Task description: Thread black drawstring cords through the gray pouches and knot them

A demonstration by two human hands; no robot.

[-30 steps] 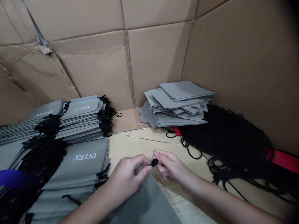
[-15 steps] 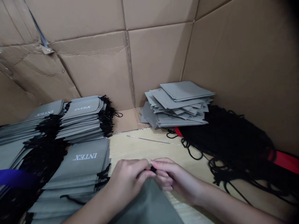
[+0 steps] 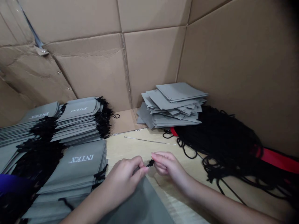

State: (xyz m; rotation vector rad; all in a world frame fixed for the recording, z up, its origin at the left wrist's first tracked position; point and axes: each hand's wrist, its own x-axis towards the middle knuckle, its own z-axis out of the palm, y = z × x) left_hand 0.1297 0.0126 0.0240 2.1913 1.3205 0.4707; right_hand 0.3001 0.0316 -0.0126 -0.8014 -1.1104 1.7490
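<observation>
A grey fabric pouch (image 3: 142, 205) lies on the wooden table in front of me. My left hand (image 3: 126, 177) is closed on the pouch's top corner. My right hand (image 3: 167, 166) pinches the knotted end of a black drawstring cord (image 3: 151, 162) that comes out of that corner. The two hands are almost touching at the knot.
Stacks of finished grey INTEX pouches (image 3: 79, 168) with black cords fill the left. A pile of plain grey pouches (image 3: 173, 105) sits at the back. A heap of loose black cords (image 3: 224, 143) with a red band lies right. A thin metal rod (image 3: 149, 140) lies on the table. Cardboard walls (image 3: 149, 56) surround everything.
My hands closed together over the pouch corner half a second ago, then drew slightly apart again, showing the black knot between them. The view shifted a little.
</observation>
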